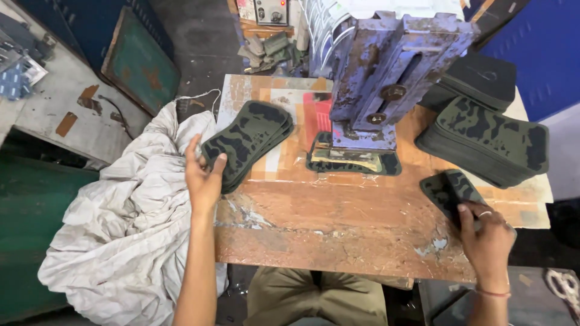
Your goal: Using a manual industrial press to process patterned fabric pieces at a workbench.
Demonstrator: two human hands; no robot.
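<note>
My left hand (204, 175) grips the near end of a stack of camouflage-patterned sole-shaped pieces (251, 139) lying at the left of the worn wooden bench (338, 223). My right hand (486, 232) presses on a small camouflage piece (450, 188) at the bench's right edge. A blue, rusty press head (386, 66) stands over another camouflage piece with a cutting die (353, 162) in the middle of the bench.
A tall stack of camouflage sheets (489, 142) and a dark stack (480, 78) sit at the back right. A large grey-white sack (121, 229) hangs at the bench's left. Scissors (565, 287) lie at the bottom right. A green board (139, 60) leans at the back left.
</note>
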